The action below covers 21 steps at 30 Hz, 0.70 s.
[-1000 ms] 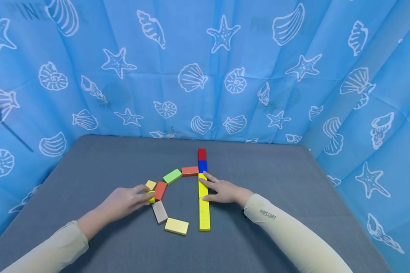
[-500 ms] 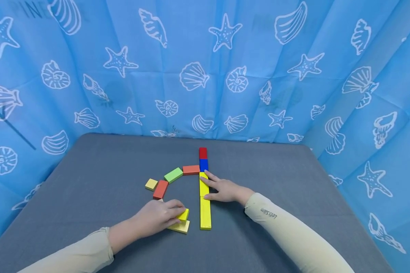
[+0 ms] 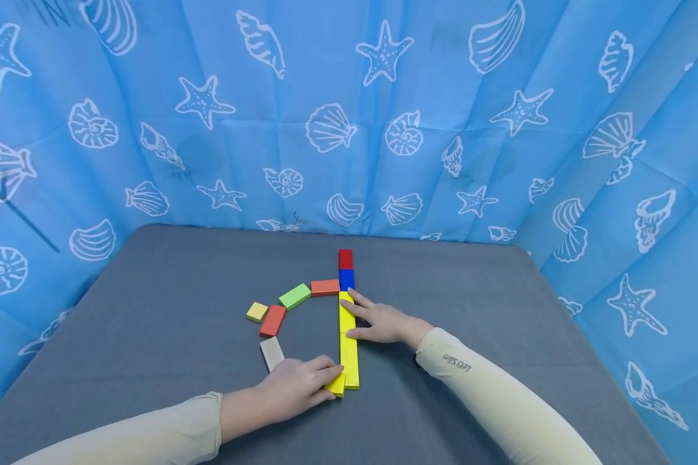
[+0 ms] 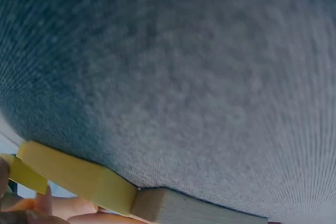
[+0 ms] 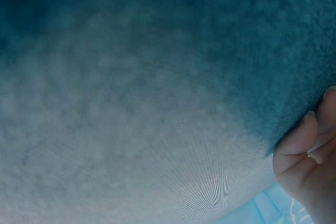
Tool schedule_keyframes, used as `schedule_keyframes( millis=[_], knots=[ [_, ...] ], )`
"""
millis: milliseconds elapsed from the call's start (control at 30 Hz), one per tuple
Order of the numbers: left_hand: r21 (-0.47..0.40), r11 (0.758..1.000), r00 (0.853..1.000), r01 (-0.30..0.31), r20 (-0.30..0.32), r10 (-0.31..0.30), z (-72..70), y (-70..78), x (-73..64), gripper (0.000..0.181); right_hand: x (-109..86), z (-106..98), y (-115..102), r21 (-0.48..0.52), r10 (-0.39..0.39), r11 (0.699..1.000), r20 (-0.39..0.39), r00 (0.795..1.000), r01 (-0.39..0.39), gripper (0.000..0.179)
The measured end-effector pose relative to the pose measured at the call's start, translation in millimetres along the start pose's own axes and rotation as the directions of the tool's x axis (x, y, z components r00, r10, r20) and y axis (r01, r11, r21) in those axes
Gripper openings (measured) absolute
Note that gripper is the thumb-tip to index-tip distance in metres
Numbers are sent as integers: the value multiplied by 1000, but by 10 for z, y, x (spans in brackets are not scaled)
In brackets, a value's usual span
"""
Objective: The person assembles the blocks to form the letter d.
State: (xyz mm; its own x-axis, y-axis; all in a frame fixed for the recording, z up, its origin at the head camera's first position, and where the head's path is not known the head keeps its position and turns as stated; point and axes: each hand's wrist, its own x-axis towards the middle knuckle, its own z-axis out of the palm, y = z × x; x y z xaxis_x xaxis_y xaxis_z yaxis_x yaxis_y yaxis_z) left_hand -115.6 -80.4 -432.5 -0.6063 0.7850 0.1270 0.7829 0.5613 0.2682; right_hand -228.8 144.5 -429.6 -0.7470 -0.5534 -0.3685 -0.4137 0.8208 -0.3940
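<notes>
My left hand (image 3: 296,387) pinches a small bright yellow block (image 3: 337,386) beside the near end of a long yellow block (image 3: 351,365). My right hand (image 3: 380,323) lies with fingers spread over the upright line, fingertips touching a yellow block (image 3: 346,313). Farther along that line come a blue block (image 3: 346,279) and a red block (image 3: 346,259). A curve of blocks bows left from the line: orange-red (image 3: 325,287), green (image 3: 295,296), another orange-red (image 3: 273,320) and plain wood (image 3: 270,351). The pale yellow block (image 4: 79,177) shows in the left wrist view; my left hand hides it in the head view.
A small yellow square block (image 3: 257,312) sits outside the curve, by the lower orange-red block. Everything lies on a grey cloth-covered table (image 3: 471,284). Behind it hangs a blue curtain (image 3: 430,77) printed with shells and starfish.
My left hand has carried the small yellow block from the curve's left side, over the pale yellow block, right to the line's near end. My right hand stays in place.
</notes>
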Motion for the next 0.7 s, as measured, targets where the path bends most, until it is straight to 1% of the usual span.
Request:
schedule_keyframes(
  millis=[100,233,433,700],
  knots=[
    [7,999,999,47,17,-47,12,11,-1,47,0,2,-5,-4,2,1000,0,1000,-2,70],
    [9,996,996,84,25,-85,15,17,-14,47,0,-3,-11,-5,4,1000,4,1000,-4,71],
    [30,994,993,103,50,-104,17,31,-15,47,1,-12,-10,-3,6,1000,10,1000,-6,71],
    [87,989,984,120,123,-130,36,42,28,42,9,-5,-2,-13,9,1000,9,1000,-9,71]
  ],
)
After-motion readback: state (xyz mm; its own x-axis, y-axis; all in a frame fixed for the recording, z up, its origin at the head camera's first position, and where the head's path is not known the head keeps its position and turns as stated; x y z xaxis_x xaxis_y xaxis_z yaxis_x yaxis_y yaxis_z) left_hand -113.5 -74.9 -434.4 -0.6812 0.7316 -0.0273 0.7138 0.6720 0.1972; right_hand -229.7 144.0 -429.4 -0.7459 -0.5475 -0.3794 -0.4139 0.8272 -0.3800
